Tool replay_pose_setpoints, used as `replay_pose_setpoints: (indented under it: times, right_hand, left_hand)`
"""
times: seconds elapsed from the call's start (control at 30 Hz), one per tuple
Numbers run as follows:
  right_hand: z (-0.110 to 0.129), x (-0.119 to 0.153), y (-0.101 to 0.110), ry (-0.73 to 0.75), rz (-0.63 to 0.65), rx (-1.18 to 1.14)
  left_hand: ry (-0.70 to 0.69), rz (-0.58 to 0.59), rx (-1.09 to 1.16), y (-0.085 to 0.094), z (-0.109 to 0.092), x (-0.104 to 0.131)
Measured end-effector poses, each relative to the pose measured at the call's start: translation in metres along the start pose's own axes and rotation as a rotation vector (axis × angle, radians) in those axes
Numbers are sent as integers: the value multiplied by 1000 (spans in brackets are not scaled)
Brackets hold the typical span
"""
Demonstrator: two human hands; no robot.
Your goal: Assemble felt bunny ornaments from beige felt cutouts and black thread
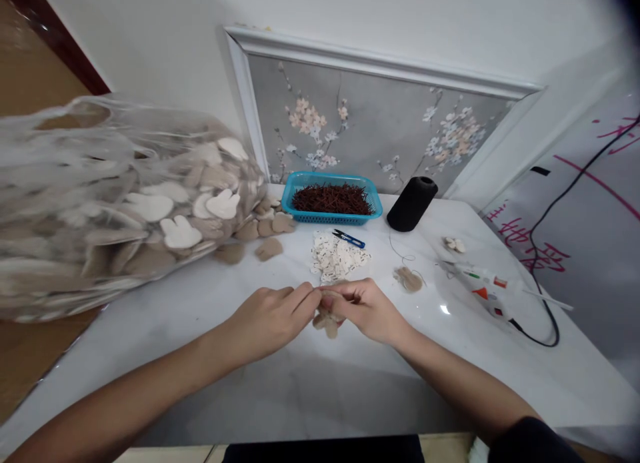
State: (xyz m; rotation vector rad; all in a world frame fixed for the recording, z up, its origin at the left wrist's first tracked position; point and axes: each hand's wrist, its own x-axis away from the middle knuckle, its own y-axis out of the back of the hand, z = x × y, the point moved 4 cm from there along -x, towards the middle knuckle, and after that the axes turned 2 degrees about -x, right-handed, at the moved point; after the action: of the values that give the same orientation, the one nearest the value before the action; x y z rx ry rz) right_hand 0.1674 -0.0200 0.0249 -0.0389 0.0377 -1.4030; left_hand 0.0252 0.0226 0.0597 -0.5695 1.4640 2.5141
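My left hand (274, 319) and my right hand (370, 309) meet at the middle of the white table, fingers pinched together. Between them is a small beige felt piece (327, 324) with rounded lobes pointing down; both hands grip its upper part, and fingers cover much of it. Just beyond the hands lies a pile of small white tags (335, 256), with blue-handled thread snips (349, 239) at its far edge. To the right, another beige piece (409, 280) rests on the table near a loose dark thread.
A large clear bag (125, 216) of felt shapes fills the left side, with loose beige pieces (269, 249) beside it. Behind stand a blue basket (330, 217) of dark red strips and a black thread cone (412, 204). A glue gun (490, 303) with a black cable lies right.
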Motion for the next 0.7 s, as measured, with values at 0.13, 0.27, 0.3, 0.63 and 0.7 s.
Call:
replay_pose_setpoints:
  times: [0.13, 0.27, 0.3, 0.63, 0.7]
  right_hand:
    - [-2, 0, 2, -36, -26, 6]
    - [-5, 2, 4, -90, -87, -2]
    - [-5, 3, 4, -91, -102, 4]
    - [-12, 3, 11, -97, -210, 35]
    - [-14, 3, 12, -118, -211, 29]
  left_hand:
    - [23, -21, 12, -1, -2, -1]
    - [87, -29, 101, -3, -6, -2]
    - [108, -26, 145, -4, -6, -2]
    - [414, 91, 631, 3, 8, 11]
    - [491, 145, 738, 6, 13, 18]
